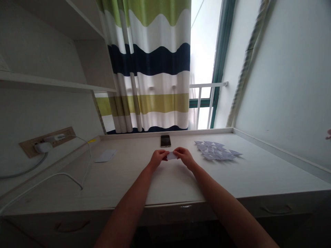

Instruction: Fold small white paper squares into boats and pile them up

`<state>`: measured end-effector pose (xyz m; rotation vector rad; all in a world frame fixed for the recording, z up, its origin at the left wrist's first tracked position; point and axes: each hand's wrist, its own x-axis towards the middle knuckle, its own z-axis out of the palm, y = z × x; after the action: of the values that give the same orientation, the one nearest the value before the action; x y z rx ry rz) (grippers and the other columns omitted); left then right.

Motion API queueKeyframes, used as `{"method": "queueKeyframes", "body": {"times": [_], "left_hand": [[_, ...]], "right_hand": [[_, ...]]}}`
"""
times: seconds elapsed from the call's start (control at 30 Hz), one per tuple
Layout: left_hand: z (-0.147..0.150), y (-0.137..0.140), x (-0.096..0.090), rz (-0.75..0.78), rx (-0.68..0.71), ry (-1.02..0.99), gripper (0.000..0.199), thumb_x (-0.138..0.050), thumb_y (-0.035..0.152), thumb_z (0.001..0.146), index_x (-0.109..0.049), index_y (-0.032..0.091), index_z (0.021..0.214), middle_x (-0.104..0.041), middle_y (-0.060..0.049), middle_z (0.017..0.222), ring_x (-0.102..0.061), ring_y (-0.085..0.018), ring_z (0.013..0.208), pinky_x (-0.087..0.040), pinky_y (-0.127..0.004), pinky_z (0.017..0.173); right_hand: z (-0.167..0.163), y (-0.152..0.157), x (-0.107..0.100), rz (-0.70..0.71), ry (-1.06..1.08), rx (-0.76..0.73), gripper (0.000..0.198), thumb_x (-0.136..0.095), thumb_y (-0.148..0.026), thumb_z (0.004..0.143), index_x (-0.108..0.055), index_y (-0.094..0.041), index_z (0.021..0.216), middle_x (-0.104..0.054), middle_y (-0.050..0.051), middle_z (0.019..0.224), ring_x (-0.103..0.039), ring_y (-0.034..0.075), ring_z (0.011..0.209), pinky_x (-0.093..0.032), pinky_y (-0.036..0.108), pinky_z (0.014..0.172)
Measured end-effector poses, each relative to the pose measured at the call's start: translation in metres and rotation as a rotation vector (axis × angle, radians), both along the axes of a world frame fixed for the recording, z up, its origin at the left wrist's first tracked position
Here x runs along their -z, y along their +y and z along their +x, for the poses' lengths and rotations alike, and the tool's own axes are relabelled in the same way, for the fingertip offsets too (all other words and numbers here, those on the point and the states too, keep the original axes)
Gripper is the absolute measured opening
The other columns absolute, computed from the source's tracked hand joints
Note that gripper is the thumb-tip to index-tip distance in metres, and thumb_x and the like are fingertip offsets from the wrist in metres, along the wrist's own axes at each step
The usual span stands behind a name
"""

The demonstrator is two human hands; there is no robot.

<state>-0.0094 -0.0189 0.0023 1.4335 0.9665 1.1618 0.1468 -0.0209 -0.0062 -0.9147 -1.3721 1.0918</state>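
A small piece of white paper (171,156) is stretched between my two hands, just above the middle of the desk. My left hand (158,159) pinches its left edge, and my right hand (184,157) pinches the right edge. Whether the paper is folded cannot be made out at this size. To the right lies a group of several folded white paper pieces (216,151) with pointed ends, set close together. A stack of flat white paper sheets (105,155) rests on the left side of the desk.
A smartphone (166,141) lies beyond my hands near the back edge. A white cable (86,168) runs over the desk's left side from a wall socket panel (48,141). The white desk (129,186) has raised edging at the back and right. A striped curtain (155,82) hangs behind.
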Motion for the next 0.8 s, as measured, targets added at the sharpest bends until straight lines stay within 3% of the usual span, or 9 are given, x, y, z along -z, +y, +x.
{"method": "queueKeyframes", "body": {"times": [0.53, 0.8], "left_hand": [[0.0013, 0.0050, 0.0079, 0.239, 0.045, 0.204, 0.020, -0.059, 0.031, 0.065, -0.061, 0.011, 0.062, -0.054, 0.000, 0.055, -0.047, -0.009, 0.050, -0.038, -0.021, 0.046], [0.0013, 0.0024, 0.0062, 0.187, 0.091, 0.261, 0.020, -0.058, 0.031, 0.065, -0.062, 0.011, 0.065, -0.057, -0.001, 0.056, -0.050, -0.009, 0.049, -0.039, -0.021, 0.046]], "right_hand": [[-0.0017, -0.0016, 0.0006, -0.078, -0.063, -0.029, 0.016, -0.061, -0.029, 0.058, -0.057, -0.015, 0.063, -0.055, -0.002, 0.057, -0.049, 0.010, 0.054, -0.038, 0.023, 0.049], [-0.0015, -0.0009, 0.0016, -0.064, -0.149, 0.034, 0.010, -0.058, -0.025, 0.060, -0.056, -0.015, 0.062, -0.051, -0.003, 0.053, -0.046, 0.008, 0.049, -0.036, 0.022, 0.047]]}}
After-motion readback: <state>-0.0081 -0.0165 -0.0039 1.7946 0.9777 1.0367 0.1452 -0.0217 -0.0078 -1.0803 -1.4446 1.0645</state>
